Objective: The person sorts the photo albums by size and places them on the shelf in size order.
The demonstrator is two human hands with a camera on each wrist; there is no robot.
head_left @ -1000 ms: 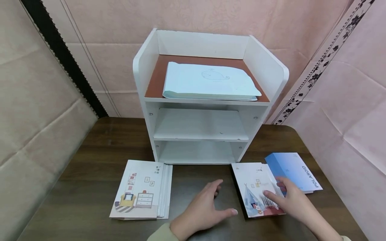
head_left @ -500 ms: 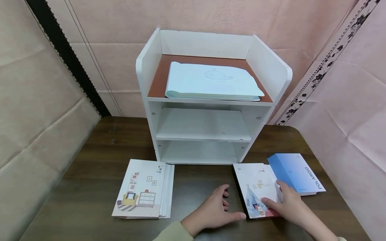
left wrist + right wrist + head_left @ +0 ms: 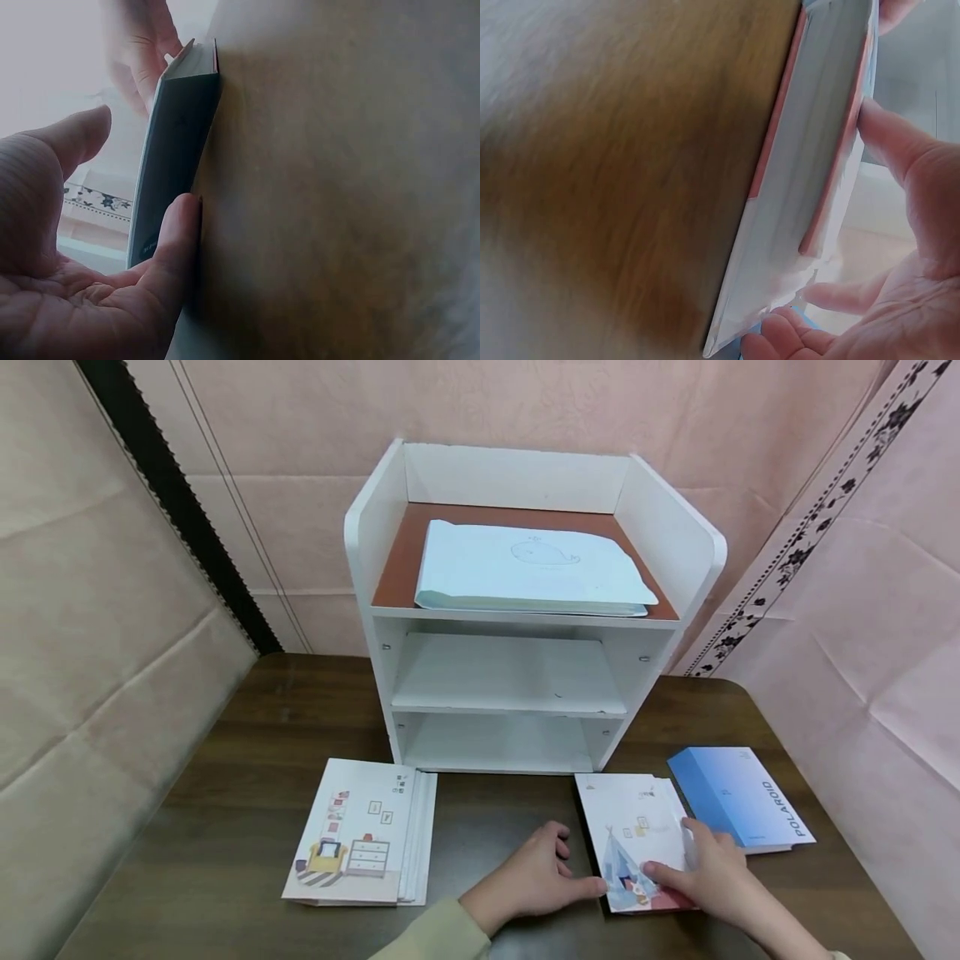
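The right hand (image 3: pixel 716 877) touches a thick, rectangular, smooth-covered book (image 3: pixel 626 827).

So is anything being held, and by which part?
The book with the tent picture, by its right edge: the right hand has its thumb on the cover and fingers at the side. The left hand, beside the spine, grips nothing.
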